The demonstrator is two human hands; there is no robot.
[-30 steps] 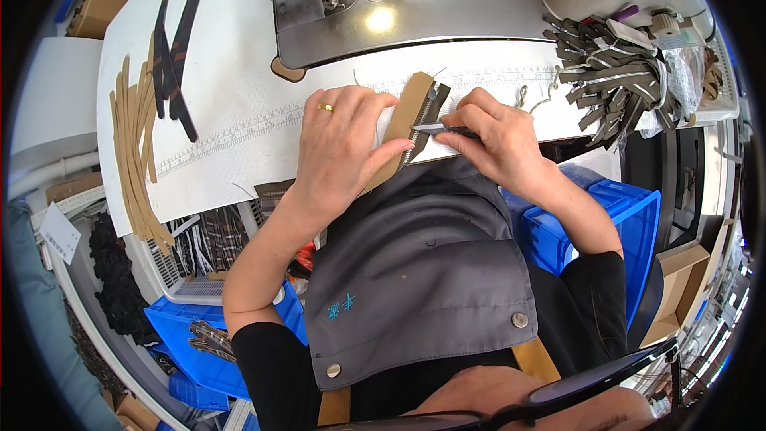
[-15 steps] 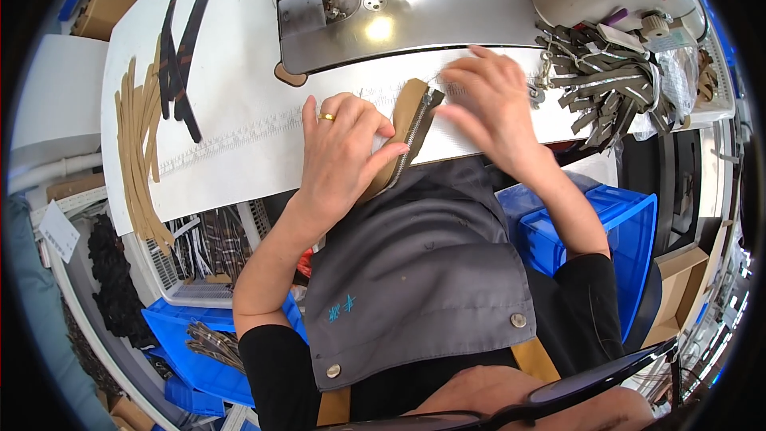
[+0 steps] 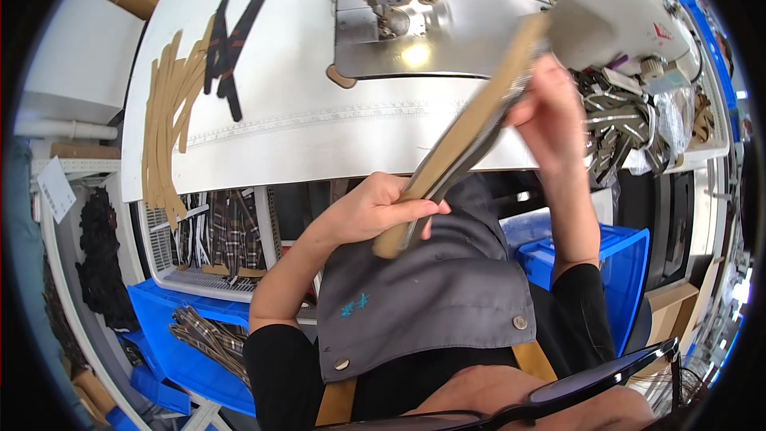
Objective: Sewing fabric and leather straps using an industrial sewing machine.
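Between both hands I hold a long zipper strip, tan fabric on one side and dark tape with silvery teeth on the other. It slants up from over my apron toward the sewing machine. My left hand grips its lower end, thumb across the front. Near the upper end, my right hand has its fingers closed on the dark edge, slightly blurred by motion. The sewing machine, with its metal plate, stands beyond the strip on the white table.
Tan strips and dark strips lie at the table's left. A bundle of olive zipper pieces sits at the right. Below are a white basket of plaid strips and blue bins.
The strip has come off the table edge and is stretched out at length. My right hand, apart from it before, now holds its upper end; my left hand has moved down toward the apron.
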